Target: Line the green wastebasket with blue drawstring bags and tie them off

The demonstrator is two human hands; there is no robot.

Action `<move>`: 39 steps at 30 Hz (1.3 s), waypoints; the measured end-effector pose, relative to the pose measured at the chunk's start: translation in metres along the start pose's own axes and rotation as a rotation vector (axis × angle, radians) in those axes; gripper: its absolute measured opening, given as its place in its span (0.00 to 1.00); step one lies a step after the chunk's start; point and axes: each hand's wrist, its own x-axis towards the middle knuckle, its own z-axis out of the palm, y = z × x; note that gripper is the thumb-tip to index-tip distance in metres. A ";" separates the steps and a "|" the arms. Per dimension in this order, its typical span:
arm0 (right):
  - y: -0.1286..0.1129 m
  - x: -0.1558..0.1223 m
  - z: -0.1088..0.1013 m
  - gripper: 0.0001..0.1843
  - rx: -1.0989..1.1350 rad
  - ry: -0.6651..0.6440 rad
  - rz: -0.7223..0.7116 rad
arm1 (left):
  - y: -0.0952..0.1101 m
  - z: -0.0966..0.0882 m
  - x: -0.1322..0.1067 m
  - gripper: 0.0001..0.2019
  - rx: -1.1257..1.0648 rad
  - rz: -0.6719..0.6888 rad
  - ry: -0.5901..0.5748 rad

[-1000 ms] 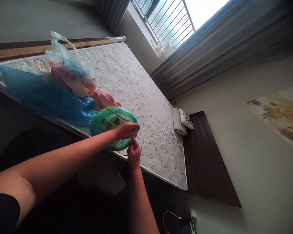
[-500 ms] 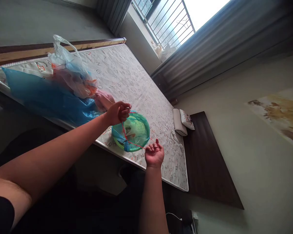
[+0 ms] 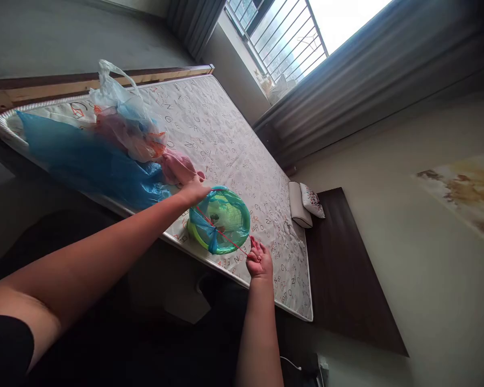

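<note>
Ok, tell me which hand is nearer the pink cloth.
Left. The left hand is close by the pink cloth; whether they touch is unclear. The right hand is farther off, at the opposite side of the green basket.

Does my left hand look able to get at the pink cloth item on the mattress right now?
Probably yes: the left hand is right beside the pink cloth item, with nothing visible between them. The red cord runs to that hand, though, so it may need freeing first.

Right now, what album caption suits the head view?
Left hand and right hand hold red string across a green basket.
</note>
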 end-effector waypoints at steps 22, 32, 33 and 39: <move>-0.013 -0.010 0.075 0.14 -0.101 0.104 -0.574 | 0.000 0.021 -0.011 0.24 -0.375 0.322 -0.373; -0.056 -0.012 0.064 0.13 -0.284 0.240 -0.635 | -0.001 0.024 -0.013 0.30 -0.594 0.346 -0.331; -0.059 -0.014 0.065 0.13 -0.284 0.258 -0.663 | 0.001 0.023 -0.014 0.29 -0.661 0.325 -0.339; -0.072 -0.029 0.078 0.14 -0.254 0.149 -0.702 | 0.022 0.015 -0.025 0.23 -0.875 0.267 -0.433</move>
